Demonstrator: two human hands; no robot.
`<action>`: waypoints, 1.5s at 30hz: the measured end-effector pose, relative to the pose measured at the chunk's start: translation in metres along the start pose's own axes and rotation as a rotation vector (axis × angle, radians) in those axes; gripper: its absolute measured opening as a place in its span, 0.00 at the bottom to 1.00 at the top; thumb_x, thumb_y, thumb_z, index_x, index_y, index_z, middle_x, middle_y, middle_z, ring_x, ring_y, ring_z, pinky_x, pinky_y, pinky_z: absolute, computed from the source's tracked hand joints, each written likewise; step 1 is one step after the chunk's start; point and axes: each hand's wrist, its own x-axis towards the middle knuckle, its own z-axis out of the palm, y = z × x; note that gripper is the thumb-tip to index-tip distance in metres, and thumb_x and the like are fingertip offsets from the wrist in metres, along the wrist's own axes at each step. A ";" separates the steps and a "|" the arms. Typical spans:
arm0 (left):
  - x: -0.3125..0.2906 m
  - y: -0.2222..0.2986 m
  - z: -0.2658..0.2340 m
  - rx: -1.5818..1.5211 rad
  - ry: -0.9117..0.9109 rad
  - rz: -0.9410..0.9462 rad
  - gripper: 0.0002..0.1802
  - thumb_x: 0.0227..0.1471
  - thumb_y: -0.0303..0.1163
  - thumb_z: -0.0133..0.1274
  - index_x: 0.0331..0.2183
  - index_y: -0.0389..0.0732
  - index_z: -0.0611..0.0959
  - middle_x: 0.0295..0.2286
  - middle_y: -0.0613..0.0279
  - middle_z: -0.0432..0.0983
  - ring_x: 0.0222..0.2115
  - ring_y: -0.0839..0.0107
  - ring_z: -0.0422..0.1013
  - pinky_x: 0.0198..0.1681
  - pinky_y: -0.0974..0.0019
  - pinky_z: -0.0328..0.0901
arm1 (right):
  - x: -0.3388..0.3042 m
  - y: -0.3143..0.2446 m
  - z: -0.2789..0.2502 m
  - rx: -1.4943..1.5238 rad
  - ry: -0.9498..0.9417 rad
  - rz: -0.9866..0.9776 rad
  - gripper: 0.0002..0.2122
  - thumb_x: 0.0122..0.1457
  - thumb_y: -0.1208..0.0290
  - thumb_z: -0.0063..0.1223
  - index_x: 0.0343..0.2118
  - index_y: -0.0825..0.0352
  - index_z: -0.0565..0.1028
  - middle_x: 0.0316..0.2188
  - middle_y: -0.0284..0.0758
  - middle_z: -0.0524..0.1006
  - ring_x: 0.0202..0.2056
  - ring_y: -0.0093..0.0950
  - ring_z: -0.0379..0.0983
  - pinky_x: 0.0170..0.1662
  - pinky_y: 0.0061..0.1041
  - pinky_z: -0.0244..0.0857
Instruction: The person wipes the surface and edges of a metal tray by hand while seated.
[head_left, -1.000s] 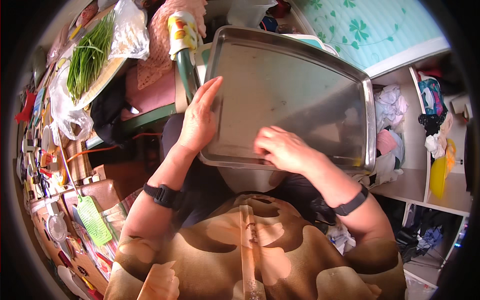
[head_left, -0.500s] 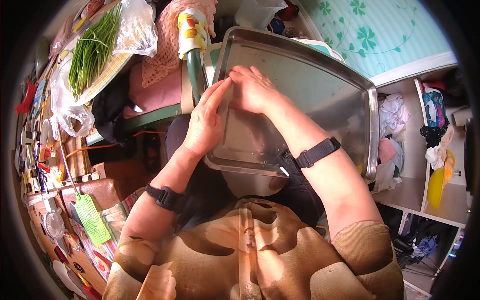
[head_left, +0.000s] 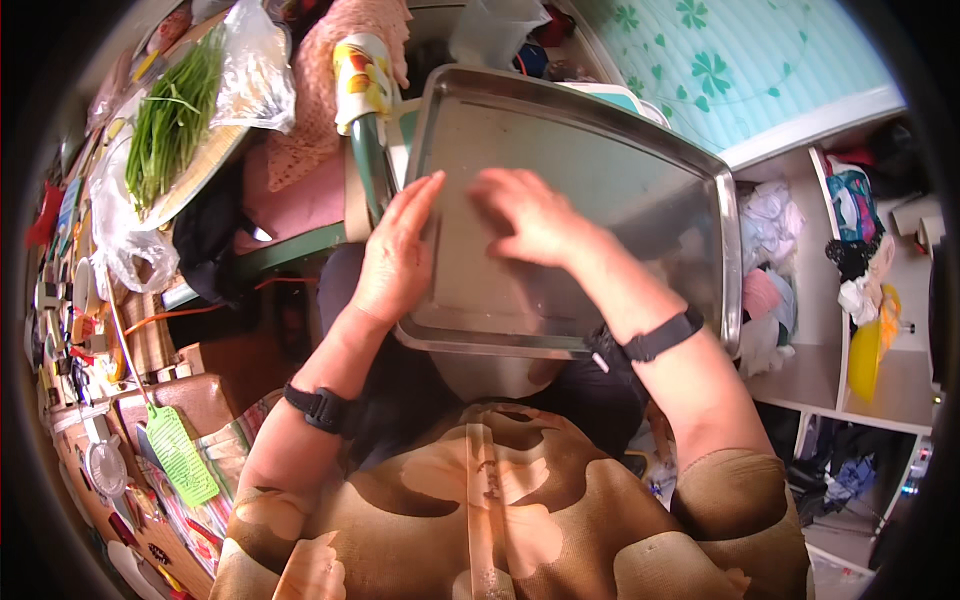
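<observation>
A large rectangular metal tray with a raised rim lies tilted in front of me, its near edge over my lap. My left hand is at the tray's left rim, fingers stretched out side by side, with nothing seen in it. Over the left part of the tray hovers my right hand, fingers apart and somewhat blurred by motion; it appears to hold nothing. Whether its fingertips touch the tray bottom, I cannot tell. A few tiny specks or drops show on the metal. Black straps circle both my forearms.
Long green chives lie on a round woven board at the far left, beside a clear plastic bag. A green chair arm with a flowered cover stands close to the tray. Right are shelves with clothes; left, a green fly swatter.
My right hand has moved right and nearer to me, away from the left hand, and its fingers have spread. The left hand stays by the rim. The whole view has shifted slightly.
</observation>
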 end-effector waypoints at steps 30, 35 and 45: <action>0.000 -0.005 0.007 -0.023 -0.012 -0.018 0.41 0.35 0.10 0.36 0.55 0.42 0.68 0.51 0.49 0.65 0.53 0.51 0.62 0.57 0.59 0.58 | -0.039 -0.072 0.053 0.124 0.029 -0.322 0.17 0.43 0.83 0.48 0.39 0.64 0.76 0.44 0.32 0.73 0.44 0.36 0.67 0.49 0.37 0.63; 0.000 -0.002 0.006 -0.019 0.002 -0.015 0.41 0.35 0.10 0.36 0.55 0.42 0.69 0.51 0.49 0.66 0.53 0.51 0.63 0.56 0.59 0.59 | -0.070 -0.057 0.012 0.220 -0.115 -0.333 0.16 0.42 0.86 0.46 0.33 0.65 0.79 0.37 0.30 0.77 0.39 0.34 0.69 0.44 0.30 0.66; 0.002 -0.004 0.008 -0.024 0.017 -0.019 0.40 0.35 0.10 0.36 0.55 0.43 0.70 0.51 0.50 0.66 0.52 0.52 0.63 0.55 0.60 0.60 | -0.059 -0.069 0.030 0.151 -0.054 -0.296 0.14 0.47 0.84 0.45 0.37 0.65 0.76 0.38 0.34 0.75 0.41 0.36 0.68 0.45 0.33 0.66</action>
